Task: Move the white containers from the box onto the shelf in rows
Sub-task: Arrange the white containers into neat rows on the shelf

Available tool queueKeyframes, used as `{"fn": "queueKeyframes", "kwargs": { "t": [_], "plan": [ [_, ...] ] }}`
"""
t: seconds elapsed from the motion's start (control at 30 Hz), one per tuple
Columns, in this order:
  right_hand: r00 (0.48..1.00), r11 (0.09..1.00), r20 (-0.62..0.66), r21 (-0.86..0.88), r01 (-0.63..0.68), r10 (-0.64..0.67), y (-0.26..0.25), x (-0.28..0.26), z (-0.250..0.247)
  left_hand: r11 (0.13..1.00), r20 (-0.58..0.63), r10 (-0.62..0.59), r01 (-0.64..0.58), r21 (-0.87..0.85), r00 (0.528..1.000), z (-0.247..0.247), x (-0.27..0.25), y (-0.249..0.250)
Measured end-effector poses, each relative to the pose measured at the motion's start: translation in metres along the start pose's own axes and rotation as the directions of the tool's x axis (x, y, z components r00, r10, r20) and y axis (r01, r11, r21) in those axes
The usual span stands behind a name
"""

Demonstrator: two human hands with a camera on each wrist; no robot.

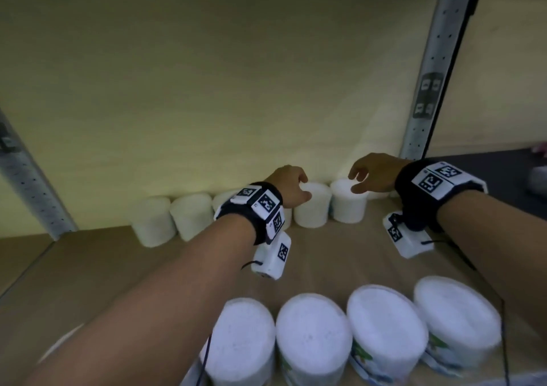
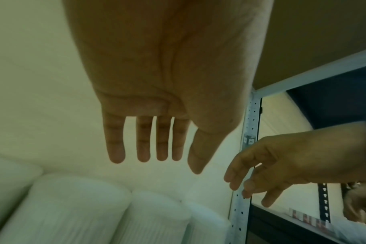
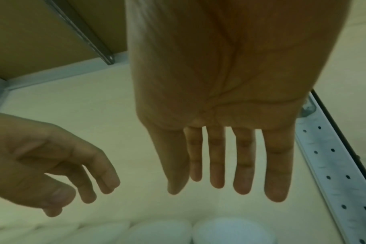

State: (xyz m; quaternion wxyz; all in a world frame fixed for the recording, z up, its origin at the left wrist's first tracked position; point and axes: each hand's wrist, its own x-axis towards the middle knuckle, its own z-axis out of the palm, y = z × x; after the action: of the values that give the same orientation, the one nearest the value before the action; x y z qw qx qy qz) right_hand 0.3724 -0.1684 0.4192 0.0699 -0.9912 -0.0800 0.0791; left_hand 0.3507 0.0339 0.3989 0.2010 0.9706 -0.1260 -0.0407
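A wooden shelf (image 1: 340,255) backed by a pale yellow wall, framed by perforated grey metal uprights (image 1: 435,59), fills the view. At centre, both hands hover empty above the back row: the left hand (image 1: 291,185) sits just over one white container at about 12 o'clock, its fingers loose and apart, gripping nothing, as the left wrist view confirms with the fingers hanging straight and spread. The right hand (image 1: 374,175), toward 1 o'clock, is likewise relaxed and open over its neighbour, thumb and fingers splayed, holding nothing. Whether either hand brushes a lid cannot be told. Below them the back row of white containers (image 1: 313,208) runs along the wall from 10 o'clock to past 1 o'clock, standing upright and touching side by side. Nearer the camera, at 5 to 6 o'clock, a front row of four white containers (image 1: 313,335) with printed labels stands along the shelf's front edge, well apart from the back row. The box is not in view. The step in hand looks to be the release of two containers just set into the back row; the next move would call for drawing both hands clear without knocking the front row, then returning to the box for more. Beyond the right upright lies a dark floor.
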Motion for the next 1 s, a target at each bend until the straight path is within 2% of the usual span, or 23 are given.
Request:
{"fn": "queueKeyframes", "kwargs": {
  "t": [0.3, 0.43, 0.6, 1.0],
  "plan": [
    [0.999, 0.995, 0.016, -0.09, -0.037, 0.038, 0.014, 0.054, 0.014, 0.998, 0.035, -0.056, 0.055, 0.028, 0.998, 0.03, 0.058, -0.002],
    [0.998, 0.994, 0.036, -0.1, -0.051, 0.055, 0.015, 0.072, 0.024, 0.999, 0.015, -0.043, 0.042, 0.034, 0.999, 0.039, 0.072, -0.004],
    [0.995, 0.989, 0.06, -0.132, -0.068, 0.076, 0.02, 0.082, 0.035, 0.996, 0.035, -0.031, 0.028, 0.084, 0.999, 0.047, 0.08, -0.007],
    [0.998, 0.987, 0.022, -0.149, -0.054, 0.058, 0.022, 0.088, 0.042, 0.993, -0.007, -0.016, 0.017, 0.117, 1.0, 0.053, 0.082, -0.008]
  ]
}}
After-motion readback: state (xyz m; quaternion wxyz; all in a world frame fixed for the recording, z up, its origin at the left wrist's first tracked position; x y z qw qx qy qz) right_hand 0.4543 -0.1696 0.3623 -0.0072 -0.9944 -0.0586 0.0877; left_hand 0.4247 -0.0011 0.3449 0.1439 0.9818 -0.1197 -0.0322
